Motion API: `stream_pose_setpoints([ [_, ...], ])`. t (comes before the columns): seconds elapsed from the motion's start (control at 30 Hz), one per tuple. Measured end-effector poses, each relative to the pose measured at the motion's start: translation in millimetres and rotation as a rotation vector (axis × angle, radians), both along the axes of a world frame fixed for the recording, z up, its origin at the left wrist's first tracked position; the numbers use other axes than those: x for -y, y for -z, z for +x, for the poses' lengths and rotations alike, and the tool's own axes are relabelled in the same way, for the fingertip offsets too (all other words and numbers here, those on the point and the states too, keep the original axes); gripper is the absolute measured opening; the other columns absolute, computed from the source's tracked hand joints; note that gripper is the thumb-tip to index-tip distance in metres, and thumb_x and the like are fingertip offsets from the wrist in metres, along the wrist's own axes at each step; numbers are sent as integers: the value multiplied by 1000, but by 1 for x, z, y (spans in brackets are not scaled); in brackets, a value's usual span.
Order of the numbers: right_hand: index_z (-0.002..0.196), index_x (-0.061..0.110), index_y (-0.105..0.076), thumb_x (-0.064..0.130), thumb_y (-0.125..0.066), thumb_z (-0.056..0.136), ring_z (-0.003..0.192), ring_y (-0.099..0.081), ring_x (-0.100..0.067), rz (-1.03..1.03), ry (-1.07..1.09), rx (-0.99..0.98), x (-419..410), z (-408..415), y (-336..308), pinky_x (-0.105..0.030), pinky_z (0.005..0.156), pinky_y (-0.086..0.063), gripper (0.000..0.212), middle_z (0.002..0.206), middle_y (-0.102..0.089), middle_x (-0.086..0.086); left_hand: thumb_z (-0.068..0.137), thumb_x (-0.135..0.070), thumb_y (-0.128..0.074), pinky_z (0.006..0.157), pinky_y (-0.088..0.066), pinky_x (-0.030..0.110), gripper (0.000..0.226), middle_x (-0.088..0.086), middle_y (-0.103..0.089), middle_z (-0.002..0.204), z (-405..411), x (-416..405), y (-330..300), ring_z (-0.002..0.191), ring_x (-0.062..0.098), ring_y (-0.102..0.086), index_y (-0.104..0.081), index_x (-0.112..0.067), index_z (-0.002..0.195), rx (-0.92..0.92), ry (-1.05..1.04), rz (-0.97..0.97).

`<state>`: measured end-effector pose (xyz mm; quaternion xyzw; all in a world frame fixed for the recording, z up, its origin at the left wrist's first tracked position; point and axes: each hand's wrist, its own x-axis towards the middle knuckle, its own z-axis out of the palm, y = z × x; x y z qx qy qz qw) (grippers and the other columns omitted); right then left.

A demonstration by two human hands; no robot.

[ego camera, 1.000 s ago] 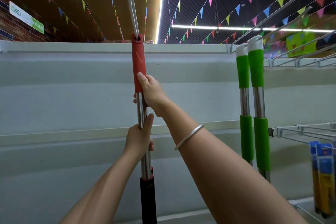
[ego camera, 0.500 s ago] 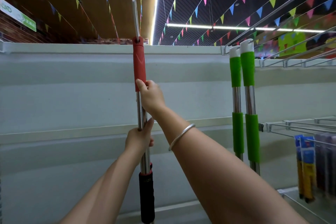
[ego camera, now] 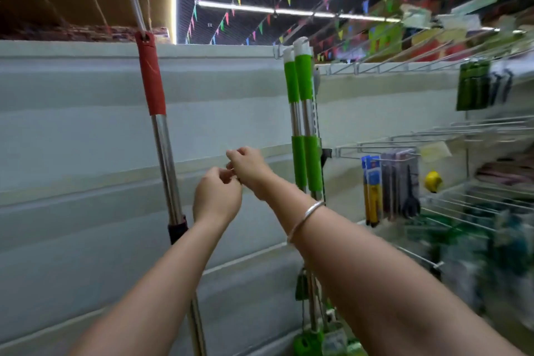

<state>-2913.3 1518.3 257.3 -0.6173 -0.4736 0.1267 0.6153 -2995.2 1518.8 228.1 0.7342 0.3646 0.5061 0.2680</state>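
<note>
A steel mop pole (ego camera: 164,153) with a red top grip (ego camera: 150,72) and a black lower sleeve (ego camera: 176,230) hangs from a hook on the white shelf wall (ego camera: 72,130), left of my hands. Neither hand touches it. My left hand (ego camera: 216,199) is raised to the right of the pole with its fingers curled. Its fingertips meet the fingers of my right hand (ego camera: 248,170), which is loosely curled just above. Blur hides whether anything small is between them. A silver bangle (ego camera: 306,218) is on my right wrist.
Two steel poles with green grips (ego camera: 302,124) hang to the right of my hands. Further right, wire hooks (ego camera: 404,147) carry carded goods in blue and yellow packs (ego camera: 371,188), and wire baskets (ego camera: 476,205) hold blurred stock. Bunting hangs from the ceiling.
Both hands have let go of the red-grip pole and moved right, coming together in front of the shelf wall. The pole now hangs free, and the view has turned right.
</note>
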Motion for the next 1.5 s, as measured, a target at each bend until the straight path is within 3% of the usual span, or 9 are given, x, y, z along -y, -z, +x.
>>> stream_pose_setpoints([
  [0.17, 66, 11, -52, 20, -49, 89, 76, -52, -25, -138, 170, -48, 78, 63, 74, -38, 68, -41, 25, 82, -58, -17, 85, -16, -51, 72, -44, 35, 20, 17, -70, 96, 40, 49, 44, 91, 34, -61, -68, -6, 82, -60, 141, -140],
  [0.3, 72, 3, -57, 8, -45, 88, 73, -51, -24, -176, 284, -74, 159, 108, 102, -30, 55, -37, 21, 82, -56, -20, 83, -22, -47, 83, -52, 42, 28, 21, -72, 91, 95, 104, 66, 87, 34, -65, -56, -14, 57, -70, 313, -253],
  [0.4, 87, -3, -61, 6, -44, 89, 71, -51, -24, -253, 355, -32, 233, 143, 122, -31, 60, -38, 20, 85, -56, -18, 88, -13, -47, 70, -47, 33, 30, 22, -71, 92, 145, 158, 83, 79, 28, -62, -55, -16, 59, -51, 457, -306],
  [0.57, 77, 6, -56, 4, -42, 90, 62, -48, -22, -370, 485, -113, 379, 202, 167, -27, 50, -34, 19, 75, -54, -14, 96, -10, -40, 44, -39, 23, 28, 4, -59, 71, 223, 275, 129, 65, 18, -57, -57, -11, 74, -172, 650, -372],
  [0.67, 79, 5, -56, 5, -44, 90, 67, -50, -23, -419, 597, -198, 465, 235, 193, -28, 54, -37, 16, 79, -55, -14, 96, -8, -41, 50, -39, 24, 22, 6, -59, 73, 269, 348, 156, 60, 14, -52, -62, -4, 89, -219, 751, -415],
  [0.83, 66, 13, -51, 7, -43, 92, 55, -46, -17, -413, 734, -361, 580, 286, 230, -23, 47, -33, 28, 68, -52, -6, 91, -11, -46, 74, -49, 34, 30, 2, -62, 66, 342, 449, 197, 75, 24, -59, -60, -14, 65, -298, 876, -467],
  [1.07, 77, 11, -53, 11, -44, 94, 54, -42, -15, -397, 816, -531, 676, 360, 271, -25, 47, -30, 19, 70, -51, -6, 90, -9, -50, 63, -50, 31, 27, 7, -63, 73, 437, 540, 229, 70, 21, -59, -58, -14, 64, -406, 968, -442],
  [1.37, 110, -4, -59, 16, -43, 97, 81, -58, -27, -456, 849, -579, 722, 522, 286, -33, 67, -46, 28, 88, -62, -14, 92, -13, -47, 54, -40, 27, 18, 6, -63, 78, 628, 590, 248, 65, 14, -56, -63, -8, 85, -464, 1015, -480],
  [1.5, 114, -1, -58, 17, -42, 98, 89, -60, -31, -479, 838, -573, 737, 606, 278, -44, 87, -51, 29, 98, -63, -17, 91, -13, -48, 63, -45, 31, 18, 6, -61, 77, 717, 601, 244, 66, 17, -55, -64, -4, 93, -456, 984, -545],
])
